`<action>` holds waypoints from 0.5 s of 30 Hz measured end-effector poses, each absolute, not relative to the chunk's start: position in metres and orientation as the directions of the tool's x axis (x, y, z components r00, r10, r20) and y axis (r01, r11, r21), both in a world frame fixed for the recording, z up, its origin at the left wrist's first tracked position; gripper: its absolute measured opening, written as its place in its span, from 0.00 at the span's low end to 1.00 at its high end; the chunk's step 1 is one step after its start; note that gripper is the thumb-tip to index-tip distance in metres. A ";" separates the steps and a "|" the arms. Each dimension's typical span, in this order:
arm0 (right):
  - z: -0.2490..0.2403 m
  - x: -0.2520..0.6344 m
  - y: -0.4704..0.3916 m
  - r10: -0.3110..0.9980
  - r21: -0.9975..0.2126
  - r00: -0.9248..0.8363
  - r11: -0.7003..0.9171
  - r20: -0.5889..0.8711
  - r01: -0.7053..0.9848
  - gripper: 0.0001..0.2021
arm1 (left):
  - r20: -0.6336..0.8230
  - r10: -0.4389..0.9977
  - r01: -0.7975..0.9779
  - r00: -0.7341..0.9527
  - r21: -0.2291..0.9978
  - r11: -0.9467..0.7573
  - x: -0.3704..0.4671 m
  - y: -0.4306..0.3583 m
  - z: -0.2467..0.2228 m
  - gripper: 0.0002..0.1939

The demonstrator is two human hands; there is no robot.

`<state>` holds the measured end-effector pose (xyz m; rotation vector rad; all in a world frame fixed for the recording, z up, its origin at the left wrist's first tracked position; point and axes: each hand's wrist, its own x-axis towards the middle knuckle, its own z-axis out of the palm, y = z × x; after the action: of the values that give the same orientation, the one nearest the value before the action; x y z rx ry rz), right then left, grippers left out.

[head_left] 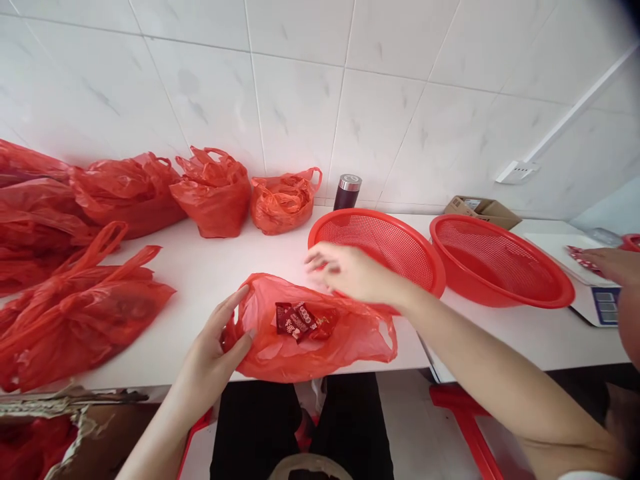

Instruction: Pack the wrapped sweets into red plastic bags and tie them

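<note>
An opened red plastic bag lies at the table's front edge, with dark red and bright red packets inside it. My left hand pinches the bag's left rim between thumb and fingers. Above the bag's back rim, by the near left side of a red mesh basket, is my right hand. It is blurred, with its fingers curled, and whether anything is in them cannot be made out.
Filled red bags line the wall and the left side. A dark bottle, a second red basket, a cardboard box and a scale stand behind and right. Another person's hand holds a packet over the scale.
</note>
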<state>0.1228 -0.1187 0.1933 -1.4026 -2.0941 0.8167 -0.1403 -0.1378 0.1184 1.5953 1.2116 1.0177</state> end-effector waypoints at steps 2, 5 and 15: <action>0.193 0.159 -0.107 0.973 -0.559 -0.229 0.201 0.021 0.804 0.12 | 0.064 0.983 0.267 0.173 0.958 -0.109 -0.142 -0.140 0.118 0.35; 0.173 0.209 -0.094 0.958 -0.169 0.032 -0.083 -0.284 0.982 0.18 | 0.054 0.982 0.278 0.179 0.955 -0.103 -0.141 -0.144 0.119 0.35; 0.148 0.240 -0.086 0.907 -0.212 0.047 -0.148 -0.419 0.966 0.07 | -0.045 0.998 0.096 0.035 0.994 0.042 -0.143 -0.151 0.117 0.41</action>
<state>0.2401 -0.0865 0.1477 -2.3606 -2.1282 0.7644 -0.1428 -0.1514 0.1174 1.2639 1.2711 1.1025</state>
